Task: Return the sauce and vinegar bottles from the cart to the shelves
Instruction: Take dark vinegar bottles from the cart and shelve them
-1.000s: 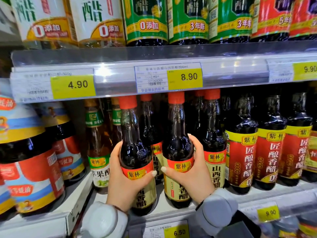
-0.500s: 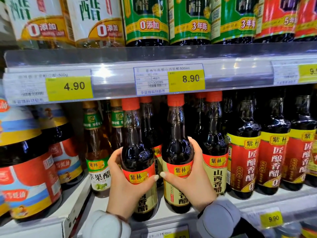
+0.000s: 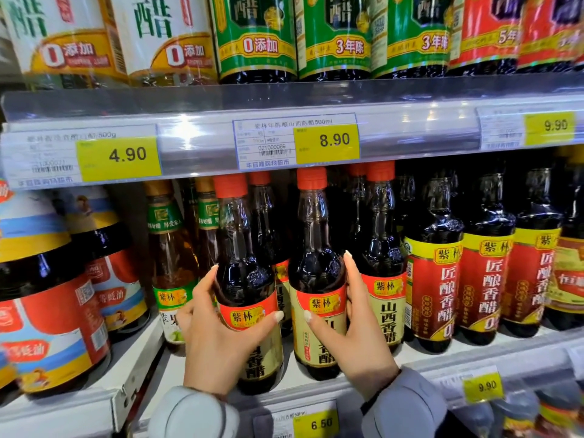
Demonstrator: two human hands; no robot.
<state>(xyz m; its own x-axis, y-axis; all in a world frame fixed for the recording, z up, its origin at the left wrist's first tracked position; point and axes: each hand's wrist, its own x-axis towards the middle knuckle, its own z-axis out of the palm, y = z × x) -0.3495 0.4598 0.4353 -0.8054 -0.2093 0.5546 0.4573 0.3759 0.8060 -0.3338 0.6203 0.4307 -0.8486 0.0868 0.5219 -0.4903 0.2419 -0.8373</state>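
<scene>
On the middle shelf [image 3: 316, 387], at the six o'clock part of the view, two dark vinegar bottles stand upright side by side at the front edge. The left bottle [image 3: 246, 279] has an orange-red cap, a clear neck, near-black liquid, and a red band over a cream label with dark characters. The left hand [image 3: 215, 336] wraps it, fingers [image 3: 202, 286] behind at nine o'clock, thumb across the red band, grasping it. The right bottle [image 3: 316, 273] looks the same. The right hand [image 3: 357, 339] holds it, fingers at its three o'clock side, thumb on the label. Just beside it at three o'clock stands a matching bottle [image 3: 384, 279] in the row. At twelve o'clock hangs a yellow price tag [image 3: 327, 143] reading 8.90.
</scene>
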